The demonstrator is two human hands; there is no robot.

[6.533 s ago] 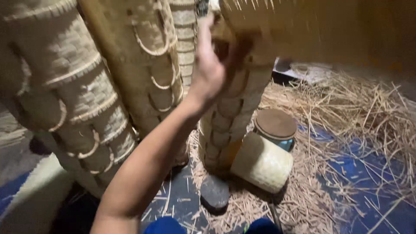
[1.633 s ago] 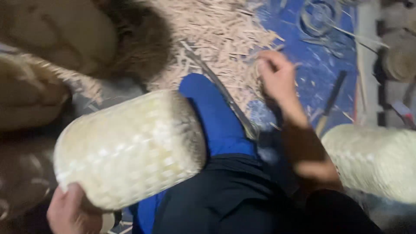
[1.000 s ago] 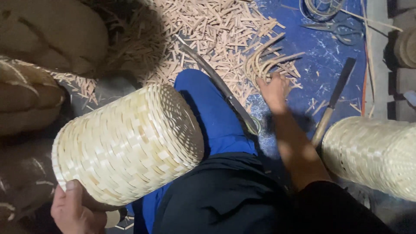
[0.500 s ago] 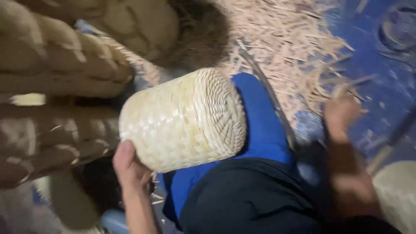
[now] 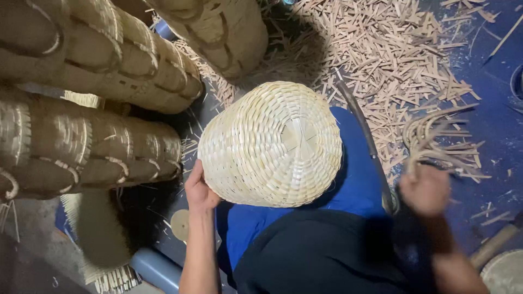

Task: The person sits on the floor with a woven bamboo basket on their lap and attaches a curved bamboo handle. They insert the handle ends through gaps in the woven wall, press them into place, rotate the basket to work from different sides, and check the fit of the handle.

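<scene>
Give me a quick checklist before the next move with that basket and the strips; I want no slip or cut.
1. Left hand steadies the woven basket: ok, fingers on its side.
2. Basket resting on the blue-clad leg: ok.
3. Right hand grips the bundle of strips: ok, though blurred.
4. Long blade beside the leg, away from both hands: cannot tell near the right hand.
5. Basket base weave intact: ok.

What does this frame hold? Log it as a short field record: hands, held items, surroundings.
Left hand: left hand grips the side of a pale round woven basket, which lies tipped on the lap, base toward the camera.
Right hand: right hand, blurred, holds a bundle of thin tan strips.
Lap: blue cloth.
Floor: scattered tan offcuts.
Left side: stacked brown woven baskets.
</scene>
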